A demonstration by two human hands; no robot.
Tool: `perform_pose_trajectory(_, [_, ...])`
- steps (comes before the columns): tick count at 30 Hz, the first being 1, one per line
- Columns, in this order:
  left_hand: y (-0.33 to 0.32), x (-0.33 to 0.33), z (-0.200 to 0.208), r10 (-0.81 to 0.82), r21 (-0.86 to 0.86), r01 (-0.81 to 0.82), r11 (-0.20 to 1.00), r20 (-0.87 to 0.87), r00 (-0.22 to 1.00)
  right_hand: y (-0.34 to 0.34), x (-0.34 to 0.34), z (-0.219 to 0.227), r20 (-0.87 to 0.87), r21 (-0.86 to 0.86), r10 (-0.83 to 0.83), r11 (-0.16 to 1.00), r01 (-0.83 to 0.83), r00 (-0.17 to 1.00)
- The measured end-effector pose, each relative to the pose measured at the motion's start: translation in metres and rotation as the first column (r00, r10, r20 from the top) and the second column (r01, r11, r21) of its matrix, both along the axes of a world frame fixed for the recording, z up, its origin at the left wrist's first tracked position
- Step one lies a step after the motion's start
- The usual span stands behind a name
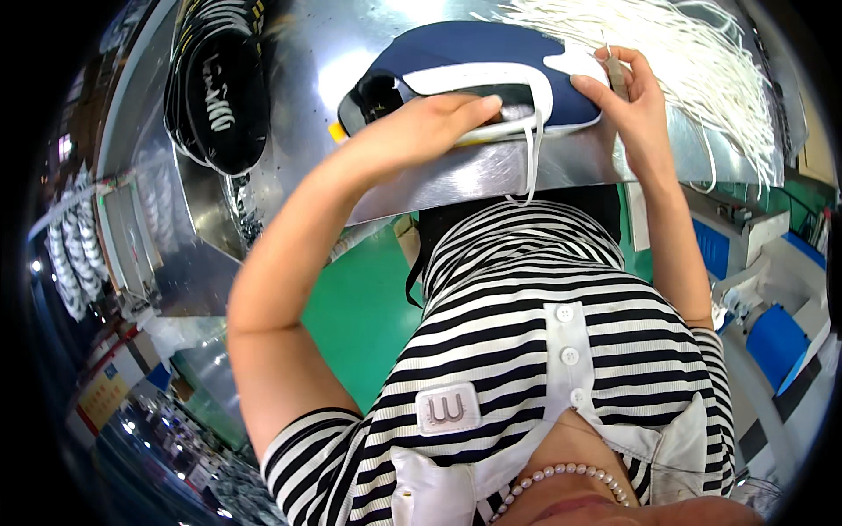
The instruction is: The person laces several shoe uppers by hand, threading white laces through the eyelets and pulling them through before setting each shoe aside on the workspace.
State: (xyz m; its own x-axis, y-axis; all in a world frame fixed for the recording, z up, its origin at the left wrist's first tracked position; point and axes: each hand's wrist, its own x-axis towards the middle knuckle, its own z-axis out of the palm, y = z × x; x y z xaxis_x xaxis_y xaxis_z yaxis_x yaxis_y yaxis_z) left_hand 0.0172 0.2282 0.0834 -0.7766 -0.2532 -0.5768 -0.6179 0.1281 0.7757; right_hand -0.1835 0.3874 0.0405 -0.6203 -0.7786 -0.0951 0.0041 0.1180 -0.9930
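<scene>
A navy blue shoe (474, 44) with white trim lies on its side on the metal table, its toe to the right and a yellow tab at the heel. My left hand (417, 131) grips it by the opening, with some fingers hidden in or behind the shoe. A white shoelace (530, 162) hangs from the white eyelet strip over the table's near edge. By the toe, my right hand (640, 105) is closed round a small tan-handled awl (616, 77), whose thin metal tip points away from me. Its thumb rests close to the shoe's blue upper.
A big heap of loose white laces (702, 79) covers the far right of the metal table (307, 53). Nested black shoe parts (224, 105) stand stacked at the left. Blue and grey machine parts (776, 346) are at the right, below table level.
</scene>
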Motion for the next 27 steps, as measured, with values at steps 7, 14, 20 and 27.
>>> perform_pose_trajectory(7, [0.009,-0.021,-0.005,0.183,0.220,-0.203,0.954,0.109,0.977,-0.004,0.021,-0.004,-0.172,0.021,-0.014,1.000,0.018,0.985])
perform_pose_trajectory(14, [0.005,-0.006,-0.045,0.009,-0.574,-0.243,0.782,-0.379,0.925,0.003,0.016,-0.010,-0.068,0.118,-0.040,0.992,0.047,0.997])
perform_pose_trajectory(20, [0.014,-0.011,-0.036,0.061,-0.465,-0.256,0.847,-0.393,0.918,0.001,0.013,-0.007,0.000,0.105,0.015,0.994,-0.015,1.000])
perform_pose_trajectory(27, [-0.002,0.009,0.006,-0.186,-0.840,-0.224,0.494,-0.353,0.917,0.017,0.004,-0.014,-0.007,0.049,0.010,0.999,-0.009,1.000])
